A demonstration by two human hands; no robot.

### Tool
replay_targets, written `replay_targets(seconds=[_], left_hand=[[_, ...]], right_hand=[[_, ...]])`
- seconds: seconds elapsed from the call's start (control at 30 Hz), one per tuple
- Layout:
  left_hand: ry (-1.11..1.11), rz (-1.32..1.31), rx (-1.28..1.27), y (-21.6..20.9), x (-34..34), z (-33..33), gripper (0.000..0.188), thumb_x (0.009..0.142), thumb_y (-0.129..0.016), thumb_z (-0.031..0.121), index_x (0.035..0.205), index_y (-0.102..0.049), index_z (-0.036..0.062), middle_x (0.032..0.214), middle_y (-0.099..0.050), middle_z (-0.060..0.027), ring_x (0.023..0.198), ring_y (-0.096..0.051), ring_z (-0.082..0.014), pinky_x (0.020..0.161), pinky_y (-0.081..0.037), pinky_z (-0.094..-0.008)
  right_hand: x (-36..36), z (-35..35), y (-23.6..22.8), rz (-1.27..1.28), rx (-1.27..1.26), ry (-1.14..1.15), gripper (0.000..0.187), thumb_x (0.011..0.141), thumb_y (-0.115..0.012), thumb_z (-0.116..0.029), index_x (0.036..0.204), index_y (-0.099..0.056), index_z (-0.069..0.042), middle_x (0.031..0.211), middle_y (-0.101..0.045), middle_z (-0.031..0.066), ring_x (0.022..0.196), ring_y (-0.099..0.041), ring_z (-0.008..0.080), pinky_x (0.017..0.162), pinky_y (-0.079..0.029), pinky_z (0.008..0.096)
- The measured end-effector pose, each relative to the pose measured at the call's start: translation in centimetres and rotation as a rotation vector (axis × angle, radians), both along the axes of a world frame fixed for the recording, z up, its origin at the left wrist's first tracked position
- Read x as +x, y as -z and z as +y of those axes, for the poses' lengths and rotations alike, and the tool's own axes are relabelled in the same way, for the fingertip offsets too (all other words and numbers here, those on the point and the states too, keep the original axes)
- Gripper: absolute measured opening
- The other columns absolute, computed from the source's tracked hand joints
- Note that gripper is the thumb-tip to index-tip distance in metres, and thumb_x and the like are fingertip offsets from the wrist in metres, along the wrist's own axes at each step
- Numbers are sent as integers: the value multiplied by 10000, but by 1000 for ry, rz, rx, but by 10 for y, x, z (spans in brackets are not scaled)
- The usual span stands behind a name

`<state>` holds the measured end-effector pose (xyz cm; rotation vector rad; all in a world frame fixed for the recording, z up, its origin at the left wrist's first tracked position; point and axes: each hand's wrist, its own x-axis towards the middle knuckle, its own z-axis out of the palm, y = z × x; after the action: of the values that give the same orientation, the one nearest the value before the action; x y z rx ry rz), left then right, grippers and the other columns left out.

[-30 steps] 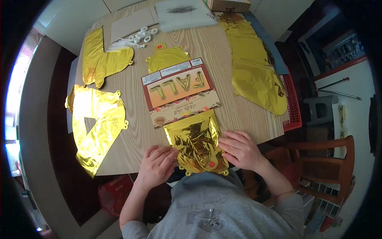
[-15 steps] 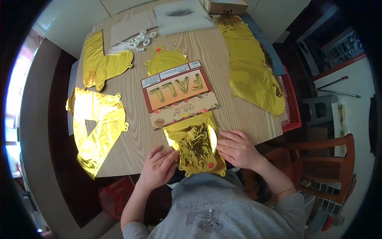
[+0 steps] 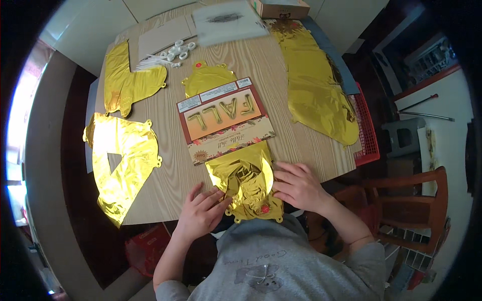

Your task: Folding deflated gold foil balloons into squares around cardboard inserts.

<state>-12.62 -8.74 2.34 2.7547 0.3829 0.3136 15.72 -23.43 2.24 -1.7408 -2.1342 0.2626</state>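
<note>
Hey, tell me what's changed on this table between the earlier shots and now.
The left hand has edged slightly right, inward over the left edge of the crinkled gold foil; the foil's creases and bright reflections have shifted. The right hand stays at the foil's right edge. No new grip or release is visible. The printed package and white rings stay put.

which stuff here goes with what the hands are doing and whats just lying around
Likely belongs:
- near gold foil, left hand and right hand at its edges
- L-shaped gold foil
- gold foil with hole
- long gold foil
- printed card
- white rings, perhaps

Probably lying about:
- red basket
- wooden chair
- cardboard box
</note>
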Motion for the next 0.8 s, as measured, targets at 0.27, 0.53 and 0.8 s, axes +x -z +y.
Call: replay_targets(seconds=[0.27, 0.53, 0.8], left_hand=[[0, -3, 11, 1, 0, -1, 411, 780, -717, 176, 1187, -671, 196, 1140, -625, -5, 1122, -583, -175, 1083, -361, -505], [-2, -2, 16, 2, 0, -1, 424, 766, -723, 176, 1187, -672, 196, 1147, -619, -3, 1129, -576, -176, 1088, -354, -509], [-4, -6, 13, 2, 0, -1, 418, 764, -720, 170, 1179, -676, 198, 1130, -621, -2, 1118, -581, -174, 1084, -358, -518]], right_hand=[[9, 9, -5, -72, -86, 24, 488, 787, -712, -464, 1144, -663, -135, 1336, -562, 16, 1320, -404, 300, 998, -366, 471], [7, 8, -8, -156, -110, 2, 529, 786, -692, -499, 1170, -658, -136, 1369, -546, 19, 1334, -387, 300, 1021, -354, 485], [4, 5, -12, -178, -79, 12, 447, 802, -687, -457, 1121, -676, -144, 1350, -558, 8, 1317, -406, 289, 1015, -358, 468]])
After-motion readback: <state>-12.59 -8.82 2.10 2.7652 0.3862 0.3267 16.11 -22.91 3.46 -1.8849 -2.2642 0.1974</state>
